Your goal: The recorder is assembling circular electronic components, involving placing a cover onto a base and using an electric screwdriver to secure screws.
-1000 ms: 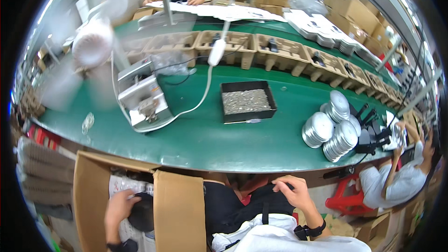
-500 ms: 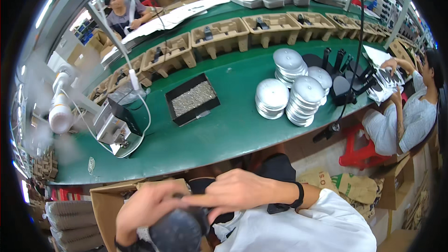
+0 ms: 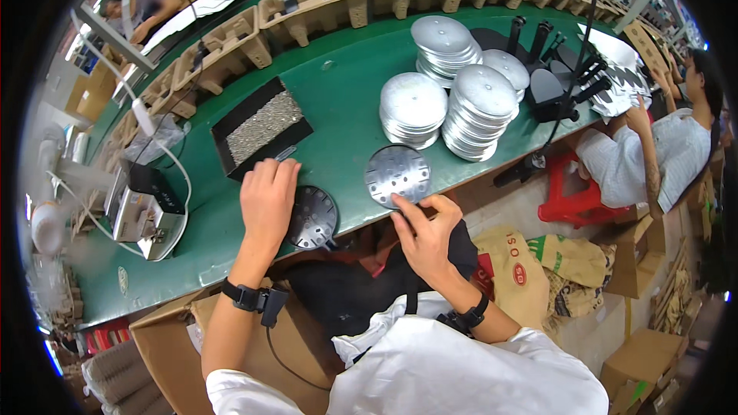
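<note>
My right hand [image 3: 429,237] has its thumb and forefinger at the near rim of a round silver metal plate [image 3: 397,175] with holes and slots, at the bench's front edge. My left hand [image 3: 267,204] is bent down in front of a black open box [image 3: 231,155] of small metal screws [image 3: 265,124]. Its fingers lie close together and their tips are hidden. Right beside it, a dark round base [image 3: 313,219] with slots rests at the bench edge, its short stem pointing toward me.
Stacks of silver discs [image 3: 413,104] stand right of centre, with black stemmed parts [image 3: 547,84] beyond. Moulded pulp trays [image 3: 315,8] line the back. A small device [image 3: 146,219] with a white cable sits left. A co-worker [image 3: 653,146] sits at right; a cardboard box [image 3: 173,346] is below.
My hands were together over a dark round part near my lap. Now they are apart over the bench, with the dark base and the silver plate at its edge. The view has shifted.
</note>
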`<state>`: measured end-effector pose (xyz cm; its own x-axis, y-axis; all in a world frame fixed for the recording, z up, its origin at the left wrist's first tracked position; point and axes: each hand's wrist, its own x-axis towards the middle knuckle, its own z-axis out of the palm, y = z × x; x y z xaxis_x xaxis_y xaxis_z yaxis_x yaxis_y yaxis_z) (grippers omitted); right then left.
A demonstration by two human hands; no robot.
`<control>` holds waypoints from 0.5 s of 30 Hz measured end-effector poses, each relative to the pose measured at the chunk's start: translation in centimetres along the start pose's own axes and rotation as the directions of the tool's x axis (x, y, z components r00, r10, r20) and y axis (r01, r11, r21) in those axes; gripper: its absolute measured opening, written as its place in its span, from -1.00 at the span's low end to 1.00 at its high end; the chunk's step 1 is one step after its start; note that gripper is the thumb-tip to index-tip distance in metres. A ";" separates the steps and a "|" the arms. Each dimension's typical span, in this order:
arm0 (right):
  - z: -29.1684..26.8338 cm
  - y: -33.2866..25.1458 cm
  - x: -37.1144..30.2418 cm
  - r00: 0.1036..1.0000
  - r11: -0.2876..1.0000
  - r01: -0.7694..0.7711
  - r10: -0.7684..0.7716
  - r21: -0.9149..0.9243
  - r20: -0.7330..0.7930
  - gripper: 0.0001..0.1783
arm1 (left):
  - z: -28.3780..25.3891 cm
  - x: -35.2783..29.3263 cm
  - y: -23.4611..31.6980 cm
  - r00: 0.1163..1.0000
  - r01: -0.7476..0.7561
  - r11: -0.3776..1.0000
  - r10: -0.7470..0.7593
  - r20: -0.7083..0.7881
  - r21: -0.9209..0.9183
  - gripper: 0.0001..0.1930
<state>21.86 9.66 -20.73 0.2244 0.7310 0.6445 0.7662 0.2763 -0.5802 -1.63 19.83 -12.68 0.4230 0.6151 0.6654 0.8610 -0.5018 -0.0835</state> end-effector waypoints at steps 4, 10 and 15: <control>-0.5 -2.1 1.1 0.932 0.959 0.258 -0.216 -0.115 0.290 -0.42 | 1.8 0.0 -0.5 0.999 0.037 0.999 -0.037 0.008 0.021 -0.91; -4.3 -1.6 5.5 0.921 0.943 0.301 -0.250 -0.139 0.298 -0.29 | -0.6 0.2 0.3 0.991 0.129 0.986 -0.126 0.036 -0.108 -0.83; -7.7 3.9 14.6 0.933 0.835 0.359 -0.312 -0.416 0.180 -0.35 | -4.4 -2.2 3.3 0.857 0.026 0.885 0.219 0.467 -0.464 -0.23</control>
<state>32.76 16.59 -9.72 -0.1377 0.7081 0.6926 0.9712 0.2338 -0.0459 -0.97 14.10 -11.17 0.6829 0.7009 0.2058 0.6424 -0.7103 0.2877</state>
